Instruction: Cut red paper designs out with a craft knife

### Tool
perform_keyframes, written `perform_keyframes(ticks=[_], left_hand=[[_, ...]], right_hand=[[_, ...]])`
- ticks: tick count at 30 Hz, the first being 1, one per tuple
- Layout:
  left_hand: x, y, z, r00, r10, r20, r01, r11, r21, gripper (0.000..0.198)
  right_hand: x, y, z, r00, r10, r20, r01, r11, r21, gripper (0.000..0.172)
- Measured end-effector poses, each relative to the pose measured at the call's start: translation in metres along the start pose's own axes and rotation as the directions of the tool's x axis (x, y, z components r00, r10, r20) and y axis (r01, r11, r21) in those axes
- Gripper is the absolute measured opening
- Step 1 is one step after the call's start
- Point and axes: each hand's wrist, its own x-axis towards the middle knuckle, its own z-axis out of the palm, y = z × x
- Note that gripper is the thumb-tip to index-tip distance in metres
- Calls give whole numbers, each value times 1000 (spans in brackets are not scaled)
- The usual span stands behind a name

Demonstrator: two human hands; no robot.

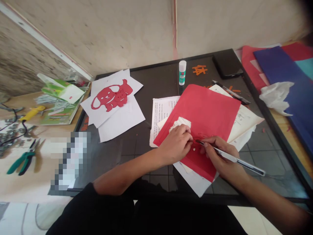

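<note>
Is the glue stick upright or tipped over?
Upright: the glue stick stands on end on the black tabletop, white end up.

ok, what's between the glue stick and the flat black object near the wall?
In the head view, an orange paper cutout lies on the dark tabletop between the glue stick and flat black object.

Single head cam, looking forward and down from wearer's head. Hanging close above black surface, catching left hand and right hand right of center, wall filling top, lap edging into bottom.
</note>
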Motion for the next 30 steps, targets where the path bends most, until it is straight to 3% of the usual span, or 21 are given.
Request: perform_keyframes(ticks=[11, 19, 30], left_hand=[[0, 0, -2, 999, -23, 39, 24, 1000, -15, 11], [-4, 0, 2, 999, -37, -22, 36, 999, -31, 10], [-1, 3, 5, 997, -76, -16, 76, 997, -23, 10]], right_hand=[[-1, 1, -1, 1000, -1, 21, 2, 999, -49, 14], [-1, 1, -1, 1000, -16, 11, 16, 999, -34, 14], [-1, 0, -2, 998, -56, 17, 56, 997, -50, 14]])
